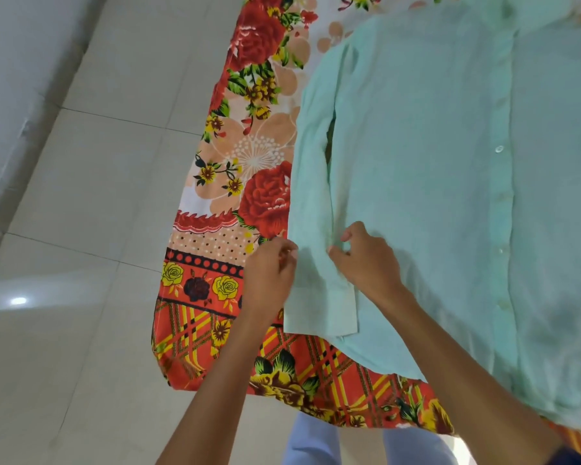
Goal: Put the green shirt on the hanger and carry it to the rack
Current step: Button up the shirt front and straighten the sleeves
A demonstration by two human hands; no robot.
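Head view: my left hand (271, 270) and right hand (366, 260) pinch the sleeve of the pale green button-up cotton shirt (450, 182), flat on the floral bedsheet (249, 135). No hanger visible; hanging not begun.

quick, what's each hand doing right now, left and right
Left hand: pinching the outer edge of the green shirt sleeve.
Right hand: fingers curled, gripping the same sleeve's inner edge.
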